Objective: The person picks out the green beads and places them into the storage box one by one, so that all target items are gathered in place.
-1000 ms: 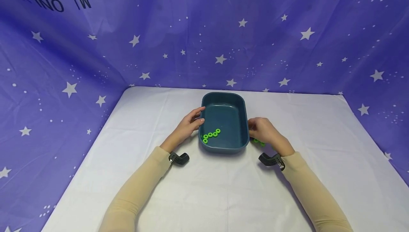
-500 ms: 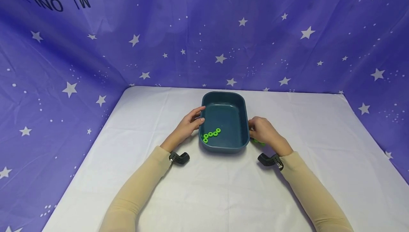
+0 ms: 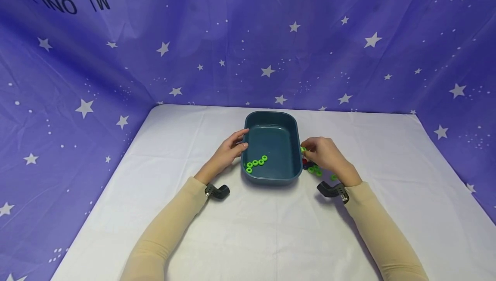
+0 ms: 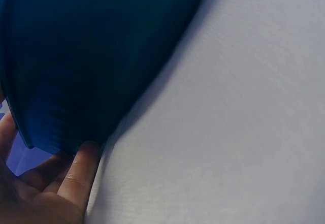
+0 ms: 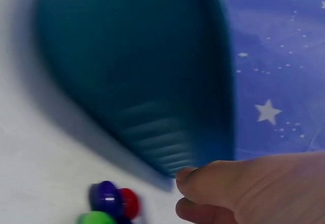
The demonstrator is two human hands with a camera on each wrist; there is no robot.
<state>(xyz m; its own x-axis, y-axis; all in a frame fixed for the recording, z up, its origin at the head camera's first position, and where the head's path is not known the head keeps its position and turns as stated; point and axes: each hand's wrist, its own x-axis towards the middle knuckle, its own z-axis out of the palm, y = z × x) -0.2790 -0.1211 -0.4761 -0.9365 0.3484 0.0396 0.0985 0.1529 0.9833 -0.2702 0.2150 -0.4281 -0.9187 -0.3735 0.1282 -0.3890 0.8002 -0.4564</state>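
A dark teal basin stands mid-table with several green ring beads on its floor near the front left corner. My left hand rests against the basin's left side, fingertips right at the rim; in the left wrist view its fingers lie along the outer wall. At the right side, my right hand pinches a green ring bead between thumb and fingers, close to the outer wall. Below that hand lie more green beads, with a red bead and a dark purple bead.
White cloth covers the table. Another green bead lies apart, beneath the right wrist. A purple star-patterned curtain hangs behind and at both sides. Each wrist wears a black camera mount.
My right hand has risen a little from the beads with a green bead in its fingers, uncovering the red, purple and other green beads. The left hand and basin stay put.
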